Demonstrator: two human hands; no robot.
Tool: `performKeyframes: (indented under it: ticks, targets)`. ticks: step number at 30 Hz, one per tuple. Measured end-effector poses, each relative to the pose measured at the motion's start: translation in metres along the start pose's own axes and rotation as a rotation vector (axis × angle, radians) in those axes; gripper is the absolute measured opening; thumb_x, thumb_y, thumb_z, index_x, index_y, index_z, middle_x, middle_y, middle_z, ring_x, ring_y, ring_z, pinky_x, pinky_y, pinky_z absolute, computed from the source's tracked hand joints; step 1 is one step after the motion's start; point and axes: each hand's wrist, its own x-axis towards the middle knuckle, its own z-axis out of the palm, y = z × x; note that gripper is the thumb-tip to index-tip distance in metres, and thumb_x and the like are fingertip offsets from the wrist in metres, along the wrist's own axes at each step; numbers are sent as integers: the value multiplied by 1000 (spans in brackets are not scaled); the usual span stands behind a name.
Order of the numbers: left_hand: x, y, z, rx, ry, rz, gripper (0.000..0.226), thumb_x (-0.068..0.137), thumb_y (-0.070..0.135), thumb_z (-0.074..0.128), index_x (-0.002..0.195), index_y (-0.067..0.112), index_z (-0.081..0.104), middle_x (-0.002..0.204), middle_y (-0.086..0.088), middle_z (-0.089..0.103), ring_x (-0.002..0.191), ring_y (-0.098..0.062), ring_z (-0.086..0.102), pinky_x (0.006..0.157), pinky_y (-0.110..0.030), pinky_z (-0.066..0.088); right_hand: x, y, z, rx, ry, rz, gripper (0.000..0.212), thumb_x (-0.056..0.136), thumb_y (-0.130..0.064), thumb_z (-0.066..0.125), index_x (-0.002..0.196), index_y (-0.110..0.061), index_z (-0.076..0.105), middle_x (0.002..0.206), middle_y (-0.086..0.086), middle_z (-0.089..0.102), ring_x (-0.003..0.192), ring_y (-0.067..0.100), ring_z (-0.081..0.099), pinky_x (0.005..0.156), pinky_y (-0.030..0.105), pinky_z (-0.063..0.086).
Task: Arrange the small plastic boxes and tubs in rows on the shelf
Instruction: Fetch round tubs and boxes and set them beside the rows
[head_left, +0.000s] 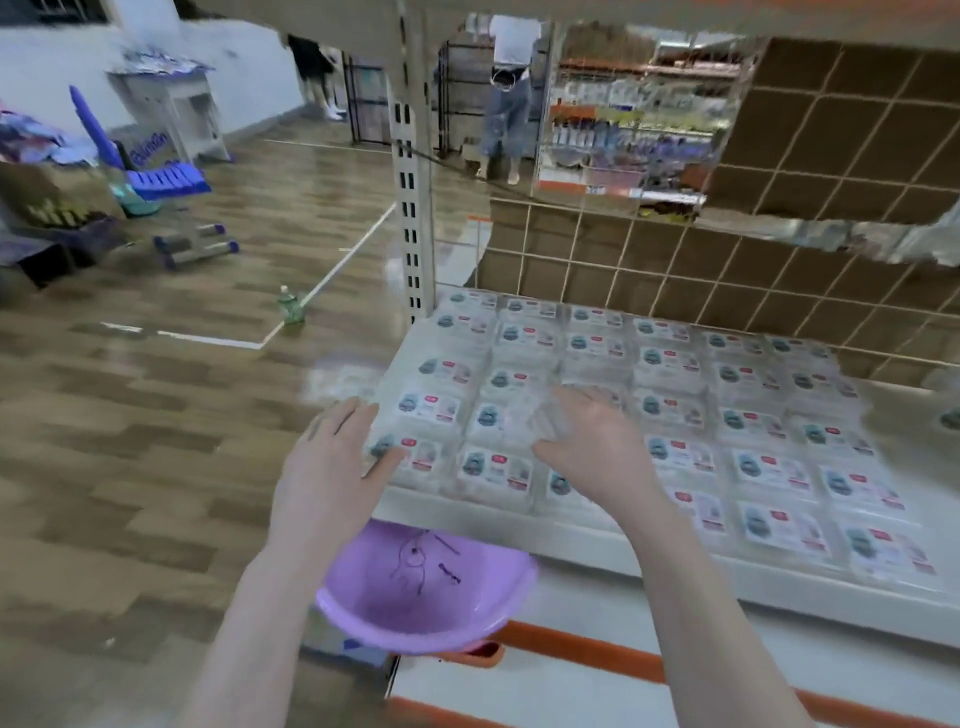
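Head view: left hand (332, 457) spread, fingertips touching boxes (675, 410) at the shelf's (571, 540) left edge; right hand (587, 441) grips a clear box (524, 418).

No text legible: the labels on the clear plastic boxes (675, 395) show red and teal patches only, the black scribble inside the purple basin (415, 587) and the blue print on a far box (148, 150) cannot be read.
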Motion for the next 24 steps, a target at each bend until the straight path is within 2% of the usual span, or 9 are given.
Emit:
performKeyframes:
  ticks: [3, 8, 11, 14, 17, 19, 22, 24]
  targets:
    - [9, -15, -2, -41, -47, 35, 46, 88, 29, 63, 127, 8, 54, 135, -4, 50, 126, -25, 42, 98, -26, 26, 9, -21, 6, -63, -27, 20, 59, 80, -27, 61, 134, -13, 44, 132, 10, 48, 120, 27, 46, 87, 31, 41]
    - [17, -29, 6, -137, -100, 31, 52, 89, 34, 60, 135, 13, 48, 142, 1, 43, 129, -20, 40, 99, -29, 31, 18, -32, 8, -84, -91, 33, 70, 82, -27, 61, 144, -18, 32, 145, 5, 37, 129, 24, 40, 97, 29, 36]
    - [16, -32, 10, -161, -132, 59, 53, 90, 35, 59, 137, 16, 46, 145, 3, 39, 132, -15, 36, 101, -28, 32, 20, -34, 6, -121, -126, 42, 66, 82, -27, 61, 142, -17, 35, 142, 8, 40, 127, 26, 42, 97, 33, 37]
    - [15, -35, 11, -172, -120, 79, 53, 89, 37, 59, 136, 18, 46, 144, 6, 40, 131, -13, 36, 97, -26, 34, 23, -38, 6, -121, -152, 66, 62, 81, -32, 63, 137, -15, 40, 137, 9, 45, 123, 27, 44, 95, 36, 40]
    - [16, -35, 11, -184, -106, 93, 52, 89, 38, 59, 135, 18, 47, 142, 7, 42, 129, -12, 38, 92, -26, 37, 29, -46, 9, -140, -140, 51, 61, 79, -41, 65, 130, -13, 46, 132, 8, 50, 119, 26, 47, 91, 35, 40]
    - [15, -36, 11, -189, -104, 105, 51, 89, 38, 60, 134, 17, 48, 141, 6, 44, 127, -13, 40, 89, -25, 37, 36, -50, 9, -192, -165, 27, 64, 80, -43, 64, 133, -14, 44, 134, 7, 49, 121, 26, 47, 92, 35, 40]
    - [13, -39, 11, -188, -105, 110, 52, 88, 41, 59, 133, 17, 49, 140, 6, 44, 127, -14, 41, 89, -26, 37, 47, -57, 7, -226, -208, -12, 64, 80, -39, 64, 135, -17, 43, 134, 8, 51, 119, 27, 48, 94, 37, 44]
    - [12, -41, 11, -189, -111, 104, 53, 88, 41, 59, 134, 17, 48, 141, 5, 44, 127, -15, 40, 92, -26, 36, 54, -62, 4, -193, -198, -42, 61, 78, -34, 65, 133, -17, 46, 128, 8, 54, 110, 25, 53, 89, 36, 47]
